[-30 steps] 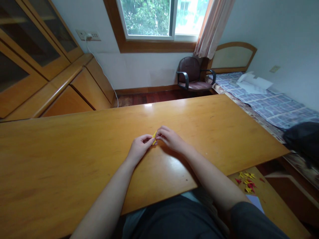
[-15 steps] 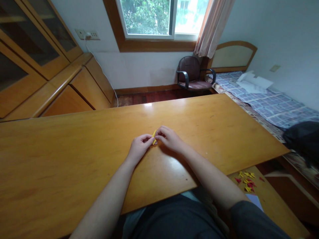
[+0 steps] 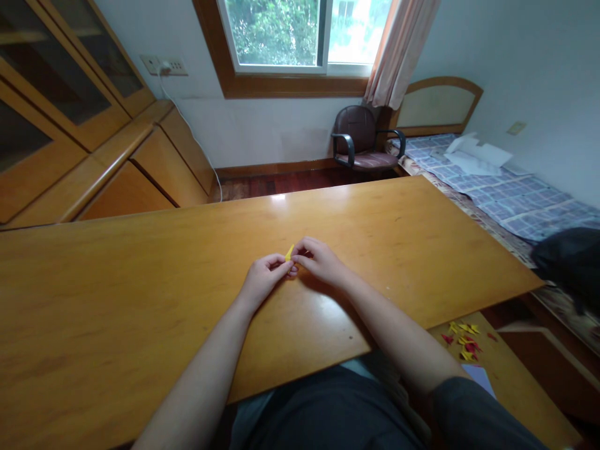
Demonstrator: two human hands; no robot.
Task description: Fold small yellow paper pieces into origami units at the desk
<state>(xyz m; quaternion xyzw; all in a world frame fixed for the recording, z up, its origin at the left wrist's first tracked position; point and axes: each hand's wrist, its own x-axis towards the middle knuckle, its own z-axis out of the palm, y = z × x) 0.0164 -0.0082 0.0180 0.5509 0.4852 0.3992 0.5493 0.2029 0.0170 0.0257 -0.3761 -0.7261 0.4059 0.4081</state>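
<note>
Both hands, left hand (image 3: pixel 262 281) and right hand (image 3: pixel 321 261), pinch the yellow paper piece (image 3: pixel 289 253) between fingertips.

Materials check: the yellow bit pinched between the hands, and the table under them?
Yellow piece: looks like thin coloured paper, matte, folded to a sharp point; too small to be sure. Both the left hand and right hand pinch it. Table: wood or wood veneer, glossy varnish; visible grain and window glare.

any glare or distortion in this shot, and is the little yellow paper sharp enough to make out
Head view: daylight from the window leaves a small glare spot on the table; wide-angle bending bows the table edges and cabinets. The yellow paper, pinched between left hand and right hand, is too small to show its folds.
</note>
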